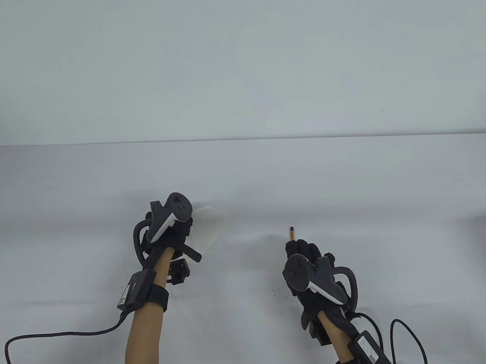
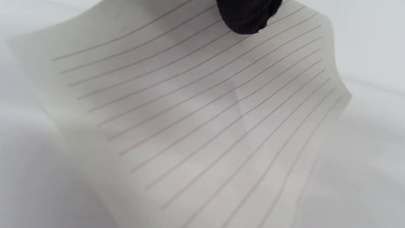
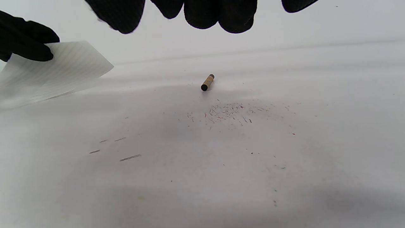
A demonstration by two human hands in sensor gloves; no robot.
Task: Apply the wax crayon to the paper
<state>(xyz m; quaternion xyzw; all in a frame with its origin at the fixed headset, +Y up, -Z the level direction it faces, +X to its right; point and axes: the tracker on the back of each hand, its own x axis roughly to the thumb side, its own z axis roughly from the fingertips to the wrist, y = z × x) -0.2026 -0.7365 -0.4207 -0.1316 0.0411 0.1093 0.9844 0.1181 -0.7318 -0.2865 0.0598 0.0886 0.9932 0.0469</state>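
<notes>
While the left hand [image 1: 170,230] holds the lined paper [image 2: 196,120] by one edge, lifted and a little curved at the centre-left of the table view, the crayon [image 3: 207,82] lies free on the white table [image 1: 348,176] just above the right hand [image 1: 308,268]. This hand hovers with loose, empty fingers [image 3: 218,14]. In my judgement the paper should first be laid flat and pressed down, and the crayon pinched near its dark tip. The right wrist view shows crumbs [image 3: 231,112] and small strokes on the table below the crayon — the table view hardly shows them. Only the left wrist view shows the ruled lines and a fold — and no wax mark yet.
</notes>
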